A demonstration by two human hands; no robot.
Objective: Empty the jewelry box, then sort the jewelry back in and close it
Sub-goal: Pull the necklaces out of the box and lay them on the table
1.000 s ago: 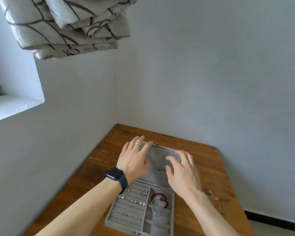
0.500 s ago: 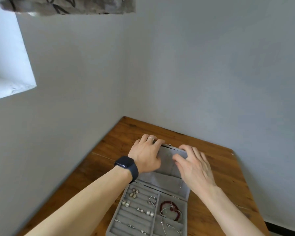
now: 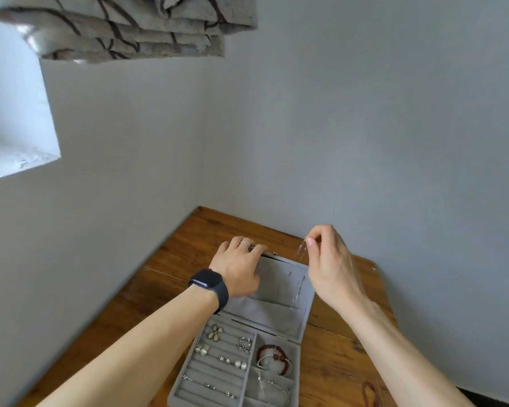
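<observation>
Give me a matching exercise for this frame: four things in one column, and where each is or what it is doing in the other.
1 left hand
2 right hand
3 red bead bracelet
4 pearl earrings

A in the ridged slots, left side of the jewelry box
B pinching a thin chain
C gripping the top edge of the lid
D in a right-side compartment

Pairs: 1-C, 2-B, 3-D, 4-A

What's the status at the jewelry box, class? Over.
Left hand grips open lid of grey velvet jewelry box. Right hand pinches thin silver chain above it. Box not yet emptied. Nothing blocking.
</observation>
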